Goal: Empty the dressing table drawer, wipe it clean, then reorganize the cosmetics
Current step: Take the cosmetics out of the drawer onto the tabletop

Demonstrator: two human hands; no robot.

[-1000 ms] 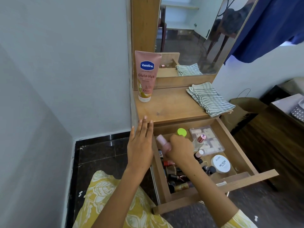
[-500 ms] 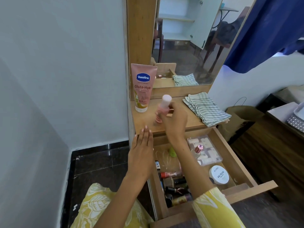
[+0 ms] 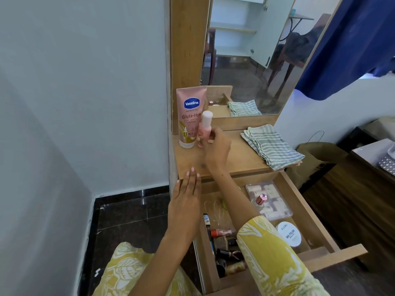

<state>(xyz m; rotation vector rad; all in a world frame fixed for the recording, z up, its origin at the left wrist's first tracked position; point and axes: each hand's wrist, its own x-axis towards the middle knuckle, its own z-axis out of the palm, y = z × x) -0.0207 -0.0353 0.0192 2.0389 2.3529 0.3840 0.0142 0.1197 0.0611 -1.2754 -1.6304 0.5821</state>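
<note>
Head camera view, looking down at a wooden dressing table (image 3: 241, 159) with its drawer (image 3: 307, 214) pulled open. The right hand (image 3: 215, 147) reaches over the tabletop and holds a small pink bottle (image 3: 204, 130) with a pale pink cap, fingers curled round its lower part. The bottle stands upright, its base at or just above the tabletop, just beside a pink lotion tube (image 3: 190, 116) that stands cap-down against the mirror frame. The left hand (image 3: 184, 201) lies flat with straight fingers, holding nothing, fingertips touching the front left edge of the tabletop. A folded striped cloth (image 3: 271, 146) rests on the right side of the tabletop, one corner hanging over the edge. Inside the drawer, a clear plastic box (image 3: 272, 201) sits at the back right with a rose-capped bottle (image 3: 260, 198) on it, a round white tub (image 3: 288, 233) lies nearer the front, and a cluster of small tubes and bottles (image 3: 224, 248) fills the left side, partly hidden by the yellow patterned sleeve (image 3: 269, 253).
</note>
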